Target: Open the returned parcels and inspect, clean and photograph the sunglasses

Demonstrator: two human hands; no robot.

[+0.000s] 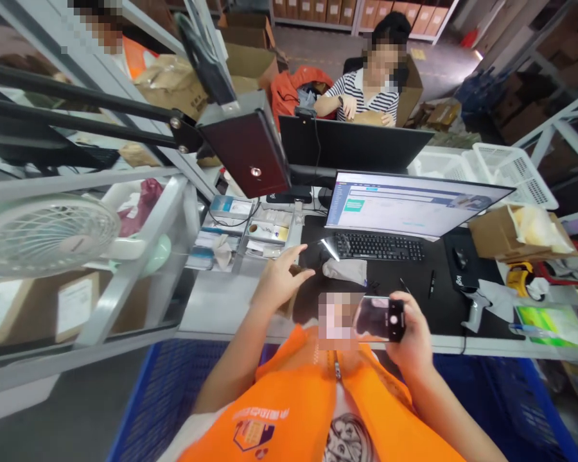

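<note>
A phone is held in the right hand, above the front edge of the worktop; the fingers are clamped on the phone's end. The fingers of the left hand are parted, with thumb and forefinger spaced from each other, near the left edge of a black mat. The area just left of the phone is pixelated and cannot be read.

A divided tray is positioned at the rear left of the worktop. Flat blue-and-white packets are stored in its left section; small boxes and packets are stored in its right section.

An open cardboard box is placed to the right of the monitor, and crumpled pale wrapping is contained in it. Behind it, a white perforated basket is set at the worktop's rear right; its contents cannot be made out.

A dark red bag is seen in a white bin behind the fan. Blue crates are located below the worktop's front edge, on both sides of the body.
</note>
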